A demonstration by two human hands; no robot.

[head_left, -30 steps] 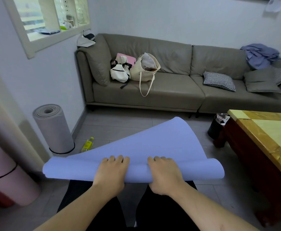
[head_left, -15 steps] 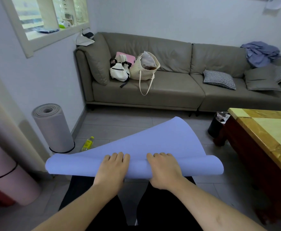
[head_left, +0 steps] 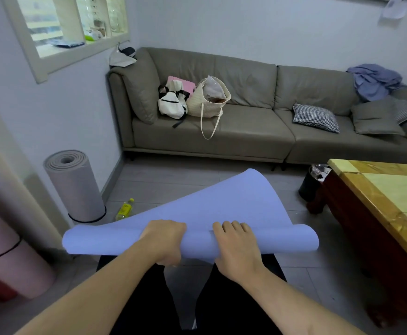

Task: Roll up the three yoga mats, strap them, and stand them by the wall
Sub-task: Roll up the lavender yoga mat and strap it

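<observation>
The blue yoga mat (head_left: 234, 206) is gripped by 2 hands: the left hand (head_left: 165, 240) is curled round its rolled edge, the right hand (head_left: 237, 247) just beside it, fingers (head_left: 226, 226) curled over. Left of the left hand, 2 strapped rolls are seen: the grey mat (head_left: 75, 187) beyond and the pink mat (head_left: 11, 257) nearer.

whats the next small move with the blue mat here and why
Probably another turn of the roll away from the body. Both the left hand and the right hand grip the rolled end of the blue mat, and a wide flap of it is loose beyond them, so it looks far from ready for a strap.
</observation>
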